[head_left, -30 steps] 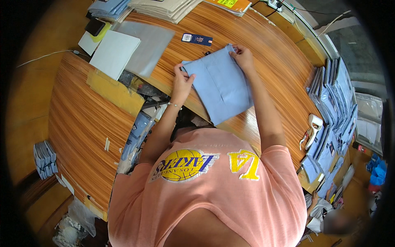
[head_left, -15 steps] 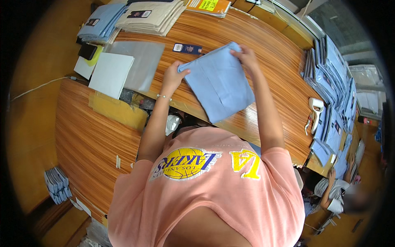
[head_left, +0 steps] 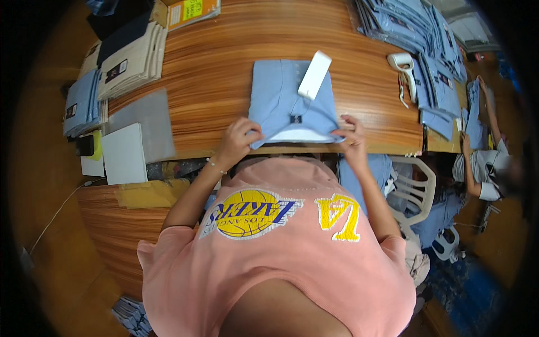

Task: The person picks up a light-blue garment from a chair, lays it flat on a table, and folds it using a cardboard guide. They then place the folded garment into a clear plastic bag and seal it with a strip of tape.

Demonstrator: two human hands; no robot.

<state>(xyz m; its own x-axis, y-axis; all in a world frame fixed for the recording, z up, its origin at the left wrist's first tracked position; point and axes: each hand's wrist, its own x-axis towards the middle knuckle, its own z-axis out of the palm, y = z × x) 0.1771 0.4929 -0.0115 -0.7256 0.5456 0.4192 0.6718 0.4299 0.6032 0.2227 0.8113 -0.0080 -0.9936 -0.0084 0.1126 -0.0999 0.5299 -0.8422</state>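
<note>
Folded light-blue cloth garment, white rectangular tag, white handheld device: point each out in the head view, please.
Folded light-blue cloth garment (head_left: 282, 94): head view, on its upper face.
White rectangular tag (head_left: 315, 76): head view, middle of its face.
White handheld device (head_left: 411, 80): head view, on its handle.

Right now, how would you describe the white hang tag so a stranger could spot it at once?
On the wood-grain table, find the folded light-blue garment between the left hand and right hand. Over its upper right part slants the narrow white hang tag. Unlike the dark tag on the beige garment stack, its visible face is white.
</note>
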